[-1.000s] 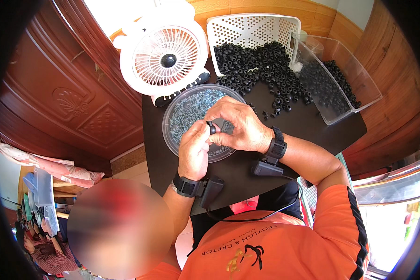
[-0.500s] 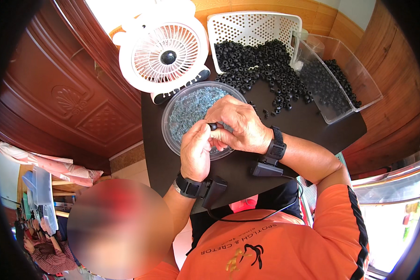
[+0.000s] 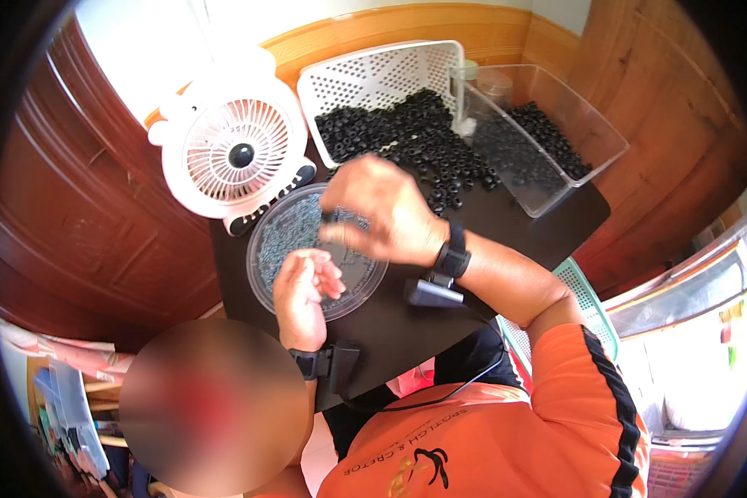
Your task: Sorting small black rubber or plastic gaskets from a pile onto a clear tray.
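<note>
My right hand (image 3: 386, 207) is raised over a round clear tub (image 3: 255, 278), its thumb and fingers closed on a small black plastic piece (image 3: 330, 216); motion blurs the fingertips. Small bluish pieces (image 3: 286, 241), too fine to name, cover much of the tub's bottom. At the tub's near edge is my left hand (image 3: 305, 295), palm turned inward and fingers loosely bent. Nothing shows between those fingers, and the two hands are apart. Many hollow black plastic pieces (image 3: 427, 153) spill from a white perforated basket (image 3: 382, 79) onto the dark table (image 3: 515, 236).
A clear rectangular bin (image 3: 593, 153) with more black pieces stands at the right. To the left of the basket is a white animal-shaped fan (image 3: 241, 155). Dark straps with small boxes and a cable sit on my wrists. A green perforated basket (image 3: 585, 299) stands beside the table.
My hands, earlier together around the black piece, have separated. My right hand has lifted away with a black piece, while the left fingers have loosened. The whole view has shifted.
</note>
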Demonstrator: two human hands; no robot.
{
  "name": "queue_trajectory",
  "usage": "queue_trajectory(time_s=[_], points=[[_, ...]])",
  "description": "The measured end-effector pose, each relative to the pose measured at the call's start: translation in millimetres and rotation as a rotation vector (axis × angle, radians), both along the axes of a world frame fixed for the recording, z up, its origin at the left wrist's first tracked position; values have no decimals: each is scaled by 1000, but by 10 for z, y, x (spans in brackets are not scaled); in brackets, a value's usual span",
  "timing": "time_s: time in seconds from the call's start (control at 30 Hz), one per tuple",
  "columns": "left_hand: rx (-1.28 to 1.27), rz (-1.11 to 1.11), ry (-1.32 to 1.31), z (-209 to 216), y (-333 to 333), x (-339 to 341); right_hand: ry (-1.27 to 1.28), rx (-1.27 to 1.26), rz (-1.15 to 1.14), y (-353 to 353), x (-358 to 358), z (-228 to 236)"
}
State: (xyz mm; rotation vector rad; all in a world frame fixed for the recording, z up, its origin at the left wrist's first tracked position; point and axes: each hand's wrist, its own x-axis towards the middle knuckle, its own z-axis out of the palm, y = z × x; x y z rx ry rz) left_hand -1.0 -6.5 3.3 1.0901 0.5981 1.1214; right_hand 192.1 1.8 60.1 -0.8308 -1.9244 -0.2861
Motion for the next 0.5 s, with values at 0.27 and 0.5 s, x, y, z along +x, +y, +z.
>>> queue_trajectory(time_s=[0.27, 0.5], points=[[16, -2, 45, -20, 72, -17, 307, 548, -1006, -242, 1417, 740], [27, 16, 80, -64, 124, -22, 194, -382, -571, 68, 1172, 217]])
